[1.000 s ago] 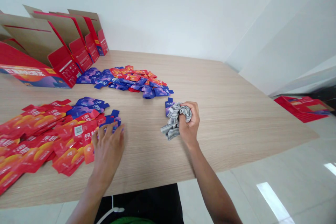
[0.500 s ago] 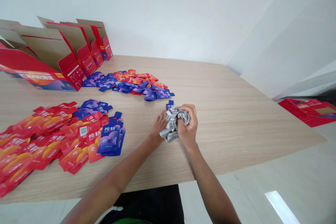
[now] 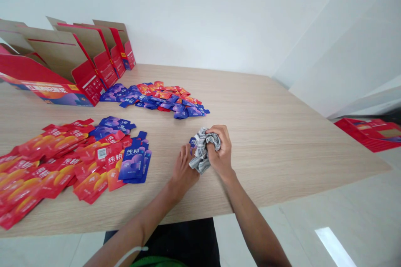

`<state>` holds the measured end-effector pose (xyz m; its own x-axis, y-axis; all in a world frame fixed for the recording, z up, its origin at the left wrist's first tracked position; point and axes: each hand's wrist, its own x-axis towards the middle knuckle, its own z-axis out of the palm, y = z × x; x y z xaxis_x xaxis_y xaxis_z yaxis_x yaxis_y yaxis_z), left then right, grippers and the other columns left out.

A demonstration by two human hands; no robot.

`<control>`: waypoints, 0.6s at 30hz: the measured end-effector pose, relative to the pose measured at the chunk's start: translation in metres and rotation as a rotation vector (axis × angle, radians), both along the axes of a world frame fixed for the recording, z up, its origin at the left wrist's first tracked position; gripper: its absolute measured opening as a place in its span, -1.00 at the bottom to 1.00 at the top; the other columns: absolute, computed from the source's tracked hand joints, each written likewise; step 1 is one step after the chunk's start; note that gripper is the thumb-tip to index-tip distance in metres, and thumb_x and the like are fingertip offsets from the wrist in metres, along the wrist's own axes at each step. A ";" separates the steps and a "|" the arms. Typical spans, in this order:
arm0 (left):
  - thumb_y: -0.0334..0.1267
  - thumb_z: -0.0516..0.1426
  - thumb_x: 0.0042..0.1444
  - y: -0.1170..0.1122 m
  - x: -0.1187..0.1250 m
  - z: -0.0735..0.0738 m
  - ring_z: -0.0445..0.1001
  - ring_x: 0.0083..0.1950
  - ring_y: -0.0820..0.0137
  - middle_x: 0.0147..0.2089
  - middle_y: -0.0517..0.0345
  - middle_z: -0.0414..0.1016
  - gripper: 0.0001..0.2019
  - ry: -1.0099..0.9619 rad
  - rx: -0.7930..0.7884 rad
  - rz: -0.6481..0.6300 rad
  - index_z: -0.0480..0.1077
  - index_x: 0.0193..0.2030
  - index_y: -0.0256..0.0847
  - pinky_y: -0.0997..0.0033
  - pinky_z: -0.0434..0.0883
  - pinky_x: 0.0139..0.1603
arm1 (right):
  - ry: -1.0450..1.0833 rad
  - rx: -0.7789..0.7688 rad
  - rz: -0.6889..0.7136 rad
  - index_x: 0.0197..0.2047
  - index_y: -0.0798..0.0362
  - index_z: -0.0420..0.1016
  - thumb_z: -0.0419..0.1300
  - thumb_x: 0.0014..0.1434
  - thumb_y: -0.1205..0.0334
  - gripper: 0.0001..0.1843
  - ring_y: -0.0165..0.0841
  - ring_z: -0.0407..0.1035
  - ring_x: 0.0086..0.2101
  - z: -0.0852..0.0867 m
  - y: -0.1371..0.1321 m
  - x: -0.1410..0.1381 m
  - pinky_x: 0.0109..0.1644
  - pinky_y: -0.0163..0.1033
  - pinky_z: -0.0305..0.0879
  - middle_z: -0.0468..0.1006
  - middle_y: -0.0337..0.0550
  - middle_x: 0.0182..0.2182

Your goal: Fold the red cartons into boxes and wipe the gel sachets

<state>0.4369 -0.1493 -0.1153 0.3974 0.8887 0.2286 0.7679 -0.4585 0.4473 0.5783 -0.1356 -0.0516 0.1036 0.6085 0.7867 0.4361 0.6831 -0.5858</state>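
Observation:
My right hand [image 3: 221, 152] is closed around a crumpled grey-and-white striped cloth [image 3: 200, 150] just above the wooden table [image 3: 266, 133]. My left hand [image 3: 183, 171] rests beside it on the left, fingers reaching to the cloth's lower edge and touching it. A blue sachet [image 3: 191, 141] peeks out from behind the cloth. To the left lies a small stack of blue sachets [image 3: 133, 164] on a spread of red sachets [image 3: 46, 167].
A second heap of mixed blue and red sachets [image 3: 163, 99] lies farther back. Open red cardboard display boxes [image 3: 62, 66] stand along the back left by the white wall. Flattened red boxes [image 3: 369, 131] lie on the floor at right.
My left hand left the sachets at left and came across to the cloth. The right hand, with the cloth, drew slightly nearer and to the left.

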 end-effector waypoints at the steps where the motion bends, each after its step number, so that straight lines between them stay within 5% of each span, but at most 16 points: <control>1: -0.46 0.14 0.18 -0.005 -0.004 0.002 0.45 0.25 -0.04 0.23 -0.24 0.50 -0.59 0.017 -0.005 0.024 0.50 0.17 -0.21 -0.09 0.46 0.30 | -0.008 -0.010 0.006 -0.09 -0.04 0.49 0.09 0.13 0.50 -0.65 -0.21 0.43 -0.11 -0.001 0.000 -0.001 -0.02 -0.10 0.44 0.46 -0.14 -0.17; 10: -0.29 0.13 0.19 -0.026 -0.026 0.013 0.39 0.26 -0.11 0.23 -0.37 0.40 -0.33 0.040 -0.147 0.273 0.25 0.45 -0.43 -0.13 0.47 0.25 | -0.018 -0.024 0.076 -0.07 -0.04 0.50 0.09 0.14 0.50 -0.64 -0.24 0.44 -0.10 -0.007 0.001 -0.004 0.00 -0.12 0.41 0.47 -0.16 -0.16; 15: -0.18 -0.05 0.37 -0.020 -0.054 0.011 0.42 0.30 0.00 0.19 -0.29 0.44 -0.39 -0.344 -0.282 0.262 0.28 0.49 -0.36 -0.18 0.34 0.43 | 0.064 -0.071 0.112 -0.09 -0.03 0.49 0.07 0.14 0.50 -0.65 -0.26 0.44 -0.10 -0.011 0.003 -0.006 -0.01 -0.16 0.40 0.47 -0.18 -0.16; 18: -0.16 -0.17 0.40 -0.018 -0.068 0.009 0.51 0.24 0.08 0.20 -0.20 0.56 -0.39 -0.608 -0.416 0.259 0.31 0.49 -0.26 -0.05 0.45 0.33 | 0.076 -0.097 0.135 -0.09 -0.03 0.48 0.07 0.14 0.50 -0.65 -0.26 0.44 -0.12 -0.012 0.002 -0.008 -0.01 -0.16 0.40 0.47 -0.18 -0.16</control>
